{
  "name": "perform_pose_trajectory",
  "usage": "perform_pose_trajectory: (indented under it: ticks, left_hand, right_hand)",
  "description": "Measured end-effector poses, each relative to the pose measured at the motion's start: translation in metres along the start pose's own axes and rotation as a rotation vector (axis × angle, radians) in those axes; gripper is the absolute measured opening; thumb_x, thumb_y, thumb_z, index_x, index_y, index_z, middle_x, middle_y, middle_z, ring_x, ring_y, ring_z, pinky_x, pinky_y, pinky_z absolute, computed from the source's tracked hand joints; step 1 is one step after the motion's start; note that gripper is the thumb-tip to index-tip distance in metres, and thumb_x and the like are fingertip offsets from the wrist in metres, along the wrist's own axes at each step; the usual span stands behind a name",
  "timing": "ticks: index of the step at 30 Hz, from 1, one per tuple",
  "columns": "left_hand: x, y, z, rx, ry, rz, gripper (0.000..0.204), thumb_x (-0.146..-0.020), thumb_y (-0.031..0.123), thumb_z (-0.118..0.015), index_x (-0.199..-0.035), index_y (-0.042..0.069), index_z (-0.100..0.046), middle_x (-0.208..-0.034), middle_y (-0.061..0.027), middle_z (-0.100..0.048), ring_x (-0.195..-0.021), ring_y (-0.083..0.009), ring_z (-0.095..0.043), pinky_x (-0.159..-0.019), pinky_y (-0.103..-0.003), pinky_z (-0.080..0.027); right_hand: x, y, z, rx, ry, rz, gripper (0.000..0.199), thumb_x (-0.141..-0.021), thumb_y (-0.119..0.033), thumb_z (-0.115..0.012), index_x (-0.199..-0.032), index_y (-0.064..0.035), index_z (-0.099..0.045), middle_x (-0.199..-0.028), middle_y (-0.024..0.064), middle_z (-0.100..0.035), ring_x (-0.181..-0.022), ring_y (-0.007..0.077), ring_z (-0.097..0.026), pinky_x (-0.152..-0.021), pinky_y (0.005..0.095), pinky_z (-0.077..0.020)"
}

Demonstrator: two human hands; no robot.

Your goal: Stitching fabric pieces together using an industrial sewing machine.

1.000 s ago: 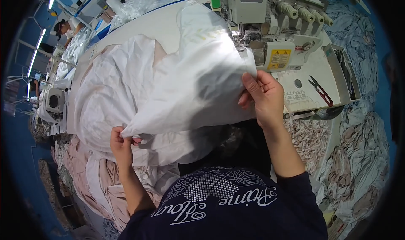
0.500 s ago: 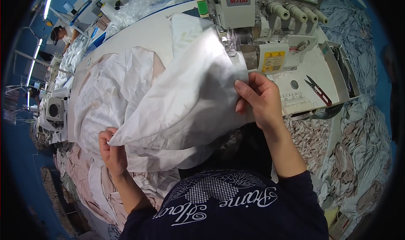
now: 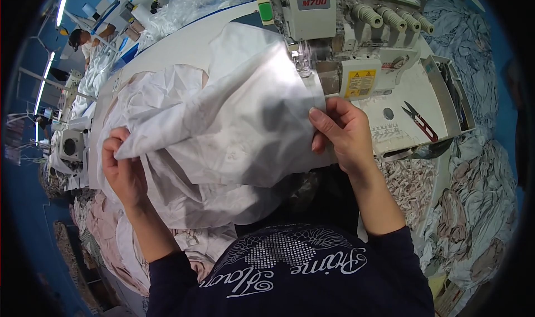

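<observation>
nearest the camera was the person's dark blue top [image 3: 301, 272], its two sleeves pushed up the forearms. the left hand [image 3: 123, 169] was closed on one corner of a single white fabric piece [image 3: 239, 127], fingers curled tight over the edge. the right hand [image 3: 345, 133] pinched the opposite edge of the same piece, thumb on top and fingers tucked beneath, just beside the front of the machine. the fabric piece hung spread between the two hands, lifted over a crumpled heap of white cloth [image 3: 161, 100] on the white table [image 3: 184, 38]. just past the right hand stood one pale grey sewing machine [image 3: 334, 33], with four thread knobs in a row along its top and one yellow warning label on its front. one pair of red-handled thread snips [image 3: 419, 120] lay on the machine's white bed, to the right. patterned cloth [image 3: 479, 177] lay piled at the right, pinkish cloth low at the left. far off at the upper left, one other person [image 3: 83, 41] bent over a worktable.
</observation>
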State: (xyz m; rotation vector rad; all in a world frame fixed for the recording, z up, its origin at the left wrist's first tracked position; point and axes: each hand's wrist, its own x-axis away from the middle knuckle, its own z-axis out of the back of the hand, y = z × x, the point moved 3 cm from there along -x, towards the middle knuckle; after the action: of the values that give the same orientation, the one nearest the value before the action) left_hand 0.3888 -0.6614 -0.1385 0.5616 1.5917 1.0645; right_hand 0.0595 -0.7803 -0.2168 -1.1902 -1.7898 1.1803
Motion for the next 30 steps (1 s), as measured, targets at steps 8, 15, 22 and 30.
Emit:
perform_pose_trajectory:
  ticks: [8, 15, 22, 30]
  left_hand:
    - [-0.054, 0.003, 0.008, 0.031, 0.076, -0.108, 0.011, -0.09, 0.002, -0.051, -0.1, -0.001, -0.049, -0.112, -0.0118, -0.05, -0.101, -0.017, -0.052, -0.094, -0.027, -0.039]
    - [-0.114, 0.009, 0.005, 0.032, 0.146, -0.135, 0.021, -0.092, 0.005, -0.049, -0.111, -0.004, -0.049, -0.114, -0.0145, -0.055, -0.104, -0.0201, -0.055, -0.094, -0.03, -0.043]
    - [-0.175, 0.018, -0.007, 0.067, 0.076, -0.216, 0.027, -0.093, 0.007, -0.048, -0.116, -0.007, -0.044, -0.112, -0.0177, -0.054, -0.106, -0.023, -0.055, -0.096, -0.031, -0.042]
    - [-0.231, 0.038, -0.019, -0.038, 0.143, -0.272, 0.026, -0.093, 0.012, -0.048, -0.113, -0.004, -0.049, -0.104, -0.0159, -0.059, -0.101, -0.0208, -0.058, -0.091, -0.029, -0.044]
  right_hand:
    - [0.0, -0.002, -0.001, 0.0, 0.019, 0.0, 0.014, -0.084, -0.012, -0.066, -0.087, -0.0023, -0.056, -0.067, 0.0022, -0.056, -0.046, 0.0109, -0.053, -0.042, 0.0225, -0.0423]
    - [0.0, 0.001, -0.001, -0.019, 0.033, -0.01, 0.014, -0.083, -0.011, -0.066, -0.088, -0.0029, -0.056, -0.066, 0.0021, -0.056, -0.045, 0.0108, -0.053, -0.041, 0.022, -0.0418]
    - [0.0, -0.001, 0.0, -0.002, 0.023, -0.001, 0.014, -0.084, -0.012, -0.066, -0.088, -0.0029, -0.056, -0.066, 0.0018, -0.056, -0.045, 0.0101, -0.053, -0.041, 0.0216, -0.0418]
    - [0.0, 0.0, 0.0, -0.055, 0.02, -0.007, 0.013, -0.084, -0.011, -0.066, -0.088, -0.003, -0.056, -0.066, 0.0018, -0.056, -0.045, 0.0103, -0.053, -0.041, 0.0215, -0.0423]
